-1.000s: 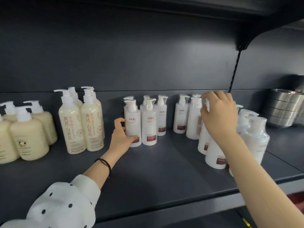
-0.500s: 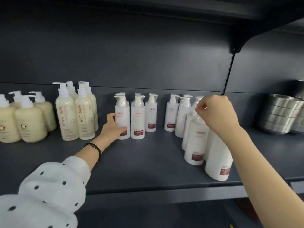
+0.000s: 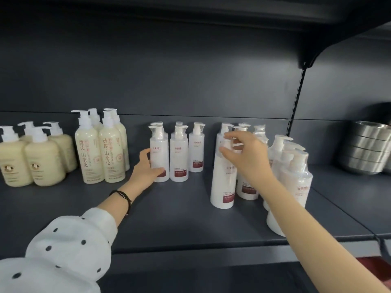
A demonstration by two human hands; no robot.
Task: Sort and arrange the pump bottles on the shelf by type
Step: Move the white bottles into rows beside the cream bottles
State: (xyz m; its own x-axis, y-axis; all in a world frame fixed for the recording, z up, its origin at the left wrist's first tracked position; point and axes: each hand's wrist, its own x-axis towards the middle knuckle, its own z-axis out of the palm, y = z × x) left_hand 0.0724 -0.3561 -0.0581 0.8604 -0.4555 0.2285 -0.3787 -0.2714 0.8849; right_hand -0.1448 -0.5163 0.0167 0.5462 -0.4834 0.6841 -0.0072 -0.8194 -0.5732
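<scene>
**Mid-sort: pulling the white pump bottles together**

Head view:
- Left hand [image 3: 148,169] wraps the front-left white bottle [image 3: 159,154] of the tidy white group [image 3: 178,157]. The thumb lies across its base and the fingers sit behind. The bottle is upright on the shelf [image 3: 169,212].
- Right hand [image 3: 245,154] is at the pump of the forward white bottle [image 3: 223,182], with thumb and index apart on either side of the neck. Can't tell if it's gripping or just touching.
- That bottle stands in front of a loose white cluster [image 3: 247,187]. Wrapped white bottles [image 3: 296,174] sit just right of the forearm, near the shelf edge.
- The cream types look sorted far left: squat cream bottles [image 3: 33,166] and tall cream bottles [image 3: 99,151].

Judgement: the step in hand is merging stray whites into the left rows. The next move needs a firm pinch on the pump neck, a clean lift, and a set-down beside the left group without tipping its neighbours.
</scene>
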